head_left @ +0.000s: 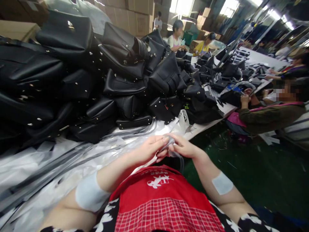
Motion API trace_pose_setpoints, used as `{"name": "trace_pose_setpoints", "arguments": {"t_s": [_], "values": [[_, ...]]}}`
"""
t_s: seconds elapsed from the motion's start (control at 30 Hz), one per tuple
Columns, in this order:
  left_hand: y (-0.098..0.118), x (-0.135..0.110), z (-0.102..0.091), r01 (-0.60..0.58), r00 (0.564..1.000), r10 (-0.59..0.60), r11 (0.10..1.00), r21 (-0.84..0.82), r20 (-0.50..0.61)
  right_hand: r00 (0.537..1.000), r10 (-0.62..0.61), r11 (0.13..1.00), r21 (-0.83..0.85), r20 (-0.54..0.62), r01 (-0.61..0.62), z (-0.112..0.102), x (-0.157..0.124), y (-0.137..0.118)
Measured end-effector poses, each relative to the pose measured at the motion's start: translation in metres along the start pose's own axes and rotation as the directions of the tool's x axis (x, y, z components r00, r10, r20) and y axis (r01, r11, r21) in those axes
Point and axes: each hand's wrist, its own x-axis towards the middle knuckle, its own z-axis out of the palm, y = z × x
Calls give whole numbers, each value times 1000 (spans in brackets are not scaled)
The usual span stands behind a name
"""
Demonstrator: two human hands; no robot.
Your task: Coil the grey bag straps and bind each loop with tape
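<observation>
My left hand (152,148) and my right hand (182,146) meet just above my red apron (161,196). Both pinch a small piece of clear plastic film (169,141) between their fingertips. The film hangs down a little below the fingers. A layer of clear plastic bags (79,154) covers the table edge in front of my left hand. Behind it rises a big pile of black leather handbags (96,74).
A long work table (228,109) runs away to the right, strewn with black bags and parts. A seated person (270,112) works at its right side, others sit farther back. Cardboard boxes (135,14) stand behind. The floor (253,167) on the right is dark green.
</observation>
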Motion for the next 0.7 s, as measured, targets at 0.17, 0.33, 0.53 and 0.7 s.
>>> {"name": "trace_pose_setpoints", "arguments": {"t_s": [0.17,0.33,0.53,0.7], "values": [[23,38,-24,-453,817,285,855,-253,-502,997,66,941,334,-43,-48,52,5,1],[17,56,-55,-646,424,555,739,191,-715,990,63,977,193,127,-87,59,-4,-11],[10,50,-59,-619,425,538,759,200,-728,991,66,998,-15,120,-64,53,-4,-15],[7,56,-61,-603,375,422,787,128,-825,991,27,998,-54,128,-21,59,4,-16]]}}
